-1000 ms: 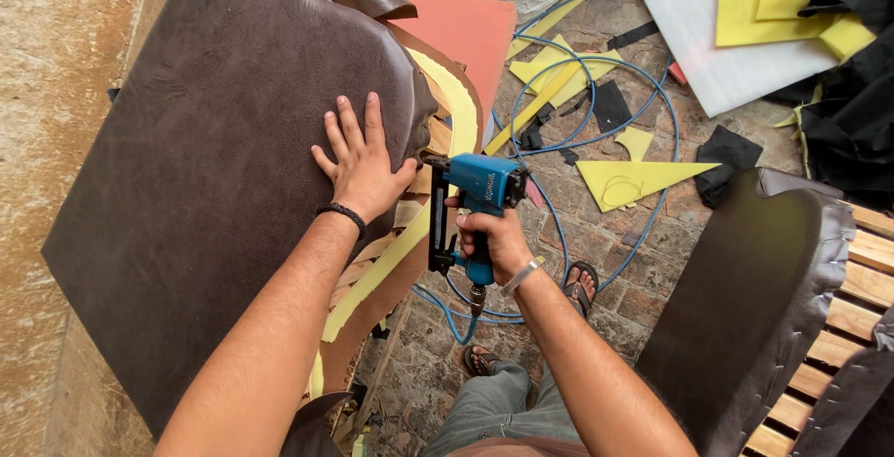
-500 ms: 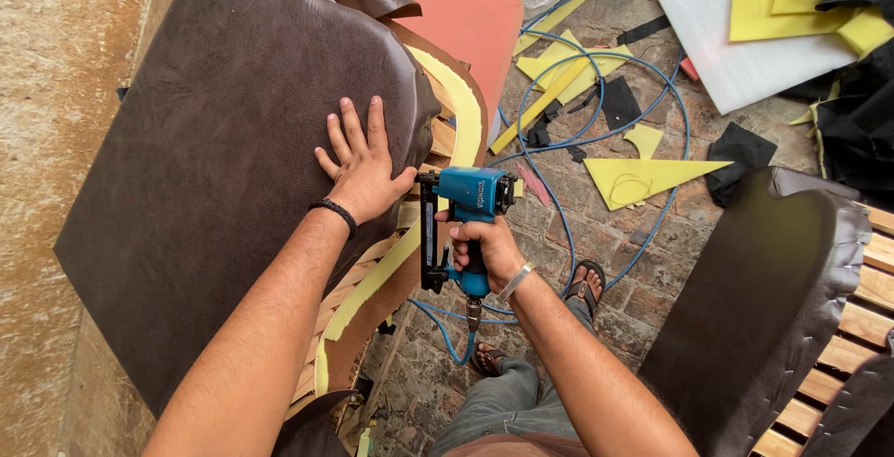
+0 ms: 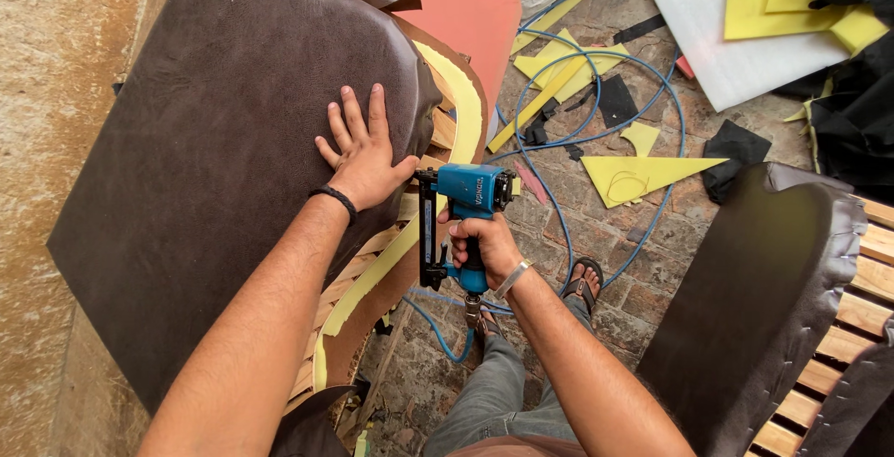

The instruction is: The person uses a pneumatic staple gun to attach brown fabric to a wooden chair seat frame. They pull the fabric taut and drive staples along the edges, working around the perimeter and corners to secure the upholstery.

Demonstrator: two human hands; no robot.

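My left hand (image 3: 361, 151) lies flat with fingers spread on a large dark brown leather sheet (image 3: 214, 159) draped over a curved wooden frame. Yellow foam (image 3: 458, 112) lines the frame's edge beside the hand. My right hand (image 3: 482, 245) grips the handle of a blue pneumatic staple gun (image 3: 466, 210), whose nose points at the frame edge just right of my left thumb. A blue air hose (image 3: 596, 112) runs from the gun across the floor.
Another brown upholstered panel on wooden slats (image 3: 773, 299) stands at the right. Yellow foam offcuts (image 3: 643, 173), black scraps, an orange board (image 3: 470, 28) and a white sheet (image 3: 736, 38) litter the brick floor. My sandalled foot (image 3: 582, 280) is below the gun.
The staple gun and my right hand have shifted slightly left, closer to the frame edge. My left hand stays pressed flat on the leather.
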